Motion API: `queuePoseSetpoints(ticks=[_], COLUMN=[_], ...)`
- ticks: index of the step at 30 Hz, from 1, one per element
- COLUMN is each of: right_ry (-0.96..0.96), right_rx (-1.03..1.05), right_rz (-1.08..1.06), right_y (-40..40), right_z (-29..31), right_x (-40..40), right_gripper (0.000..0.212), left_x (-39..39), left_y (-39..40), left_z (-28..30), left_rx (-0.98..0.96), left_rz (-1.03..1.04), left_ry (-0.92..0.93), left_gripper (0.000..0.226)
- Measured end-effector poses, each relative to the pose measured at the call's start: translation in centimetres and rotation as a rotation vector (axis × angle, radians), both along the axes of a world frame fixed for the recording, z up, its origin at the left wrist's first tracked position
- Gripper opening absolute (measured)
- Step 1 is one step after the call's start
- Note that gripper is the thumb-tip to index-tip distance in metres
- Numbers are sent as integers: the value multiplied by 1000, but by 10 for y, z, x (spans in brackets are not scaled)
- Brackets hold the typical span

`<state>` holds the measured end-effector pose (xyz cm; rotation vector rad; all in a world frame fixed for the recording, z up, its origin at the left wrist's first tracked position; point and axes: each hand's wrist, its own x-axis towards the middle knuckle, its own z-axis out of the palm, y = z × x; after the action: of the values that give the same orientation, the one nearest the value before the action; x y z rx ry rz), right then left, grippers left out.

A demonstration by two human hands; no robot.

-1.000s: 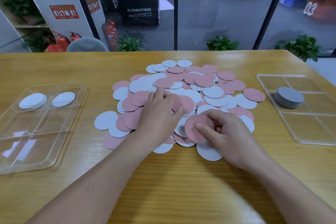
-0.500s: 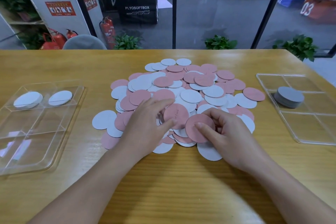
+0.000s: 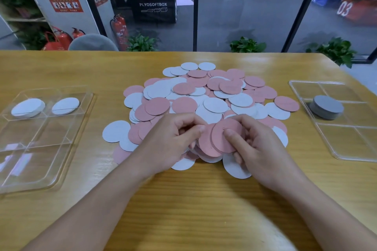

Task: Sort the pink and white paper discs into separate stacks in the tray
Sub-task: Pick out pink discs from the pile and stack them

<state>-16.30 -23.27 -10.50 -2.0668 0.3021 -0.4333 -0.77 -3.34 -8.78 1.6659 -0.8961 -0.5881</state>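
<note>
Pink discs [image 3: 225, 135] were pinched by the right hand [image 3: 255, 146] over the pile [image 3: 204, 98]; another disc [image 3: 205, 142] was gripped by the left hand [image 3: 171, 140]. Slippage was judged likely if the thin discs fanned apart.

Left tray [image 3: 12, 185] — edge-cropped; discs beneath hands

You had soft, even light across the table [image 3: 61, 220], with pale glare on the clear left tray [image 3: 47, 181]. Faint shadows sat under your forearms near the table's front edge. Beyond its far edge, straight lines bowed outward and the background went dim.
</note>
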Motion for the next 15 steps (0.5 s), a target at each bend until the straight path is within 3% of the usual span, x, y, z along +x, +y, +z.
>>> queuePoseSetpoints(ticks=[3, 5, 9, 15], right_ry=[5, 15, 44, 55], right_rx=[-65, -99, -129, -154], right_rz=[63, 71, 31, 42], right_y=[4, 4, 1, 5], right_z=[0, 0, -6, -5], right_x=[0, 0, 0, -1], right_gripper=[9, 12, 16, 11], left_x=[-5, -4, 20, 48], left_y=[0, -2, -6, -15], left_z=[1, -1, -15, -24], left_rx=[27, 29, 58, 349], left_rz=[-54, 28, 353, 303], left_ry=[26, -12, -452, -727], left_gripper=[30, 30, 16, 21])
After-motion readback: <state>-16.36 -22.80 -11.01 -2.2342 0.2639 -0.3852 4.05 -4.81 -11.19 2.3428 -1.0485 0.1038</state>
